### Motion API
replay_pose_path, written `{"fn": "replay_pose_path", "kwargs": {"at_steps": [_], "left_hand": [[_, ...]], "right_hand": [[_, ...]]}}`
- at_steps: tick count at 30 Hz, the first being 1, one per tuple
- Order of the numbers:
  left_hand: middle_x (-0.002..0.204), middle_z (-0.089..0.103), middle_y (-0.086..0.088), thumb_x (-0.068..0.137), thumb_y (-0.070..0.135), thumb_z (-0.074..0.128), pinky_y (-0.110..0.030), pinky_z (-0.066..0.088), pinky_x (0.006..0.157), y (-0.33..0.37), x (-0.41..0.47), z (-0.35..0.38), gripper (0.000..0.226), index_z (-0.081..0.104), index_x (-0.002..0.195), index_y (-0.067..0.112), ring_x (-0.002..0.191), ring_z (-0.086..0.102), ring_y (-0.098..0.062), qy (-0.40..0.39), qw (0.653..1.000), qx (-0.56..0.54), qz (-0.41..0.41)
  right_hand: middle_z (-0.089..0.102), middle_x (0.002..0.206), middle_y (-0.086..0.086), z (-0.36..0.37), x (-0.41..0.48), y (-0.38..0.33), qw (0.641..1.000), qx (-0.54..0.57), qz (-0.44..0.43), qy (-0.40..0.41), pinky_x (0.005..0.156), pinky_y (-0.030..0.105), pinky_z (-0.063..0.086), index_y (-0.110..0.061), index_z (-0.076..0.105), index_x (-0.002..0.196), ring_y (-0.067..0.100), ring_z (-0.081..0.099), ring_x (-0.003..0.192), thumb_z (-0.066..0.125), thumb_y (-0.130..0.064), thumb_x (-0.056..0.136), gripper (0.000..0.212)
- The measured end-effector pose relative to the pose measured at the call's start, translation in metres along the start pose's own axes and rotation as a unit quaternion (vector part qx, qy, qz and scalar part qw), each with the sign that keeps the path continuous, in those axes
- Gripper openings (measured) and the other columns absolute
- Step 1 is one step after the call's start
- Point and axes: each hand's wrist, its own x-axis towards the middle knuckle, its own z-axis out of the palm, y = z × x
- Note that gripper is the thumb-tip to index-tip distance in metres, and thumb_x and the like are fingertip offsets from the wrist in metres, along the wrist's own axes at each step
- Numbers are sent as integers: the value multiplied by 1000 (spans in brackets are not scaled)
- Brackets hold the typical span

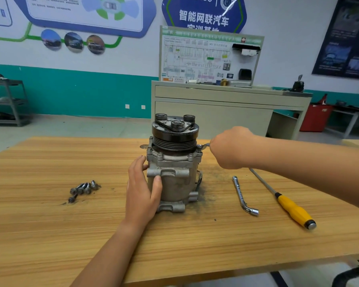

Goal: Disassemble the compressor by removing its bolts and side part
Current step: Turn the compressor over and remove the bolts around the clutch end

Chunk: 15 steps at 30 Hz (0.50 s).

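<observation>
A grey metal compressor point(174, 179) stands upright on the wooden table point(50, 235), its black pulley point(175, 133) on top. My left hand point(142, 191) grips the left side of its body, thumb across the front. My right hand point(230, 147) is curled round the handle of a small wrench point(203, 146), whose head sits on a bolt at the right edge of the upper flange. Most of the wrench is hidden in my fist. Several removed bolts point(83, 189) lie loose on the table to the left.
An L-shaped socket wrench point(244, 196) and a yellow-handled screwdriver point(294, 210) lie right of the compressor. Dark grime marks the table around its base. A washer point(143, 146) lies behind it. A beige cabinet point(226, 108) with a wiring board stands beyond the table.
</observation>
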Motion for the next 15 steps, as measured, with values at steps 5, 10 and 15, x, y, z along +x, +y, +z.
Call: {"fn": "replay_pose_path", "kwargs": {"at_steps": [5,10,15], "left_hand": [[134,32,0,83,46,34,-20,28,96,1,-1,-1,70,30,139,4,110,22,30,1,1000,0,-2],[132,31,2,83,46,35,-26,31,95,-1,0,-1,70,30,139,3,109,30,19,1,1000,7,-2],[132,33,2,84,43,35,-13,27,99,-4,1,1,67,31,138,4,115,30,16,1,1000,15,5]], "right_hand": [[40,64,-2,16,6,13,999,-41,-1,27,42,22,25,-10,53,110,10,36,51,37,-11,94,23],[47,73,0,32,34,22,997,-24,25,67,45,23,27,-9,50,114,15,46,61,45,-4,93,22],[57,120,13,62,74,21,968,73,-13,238,86,32,40,-7,43,125,27,54,108,43,0,92,34]]}}
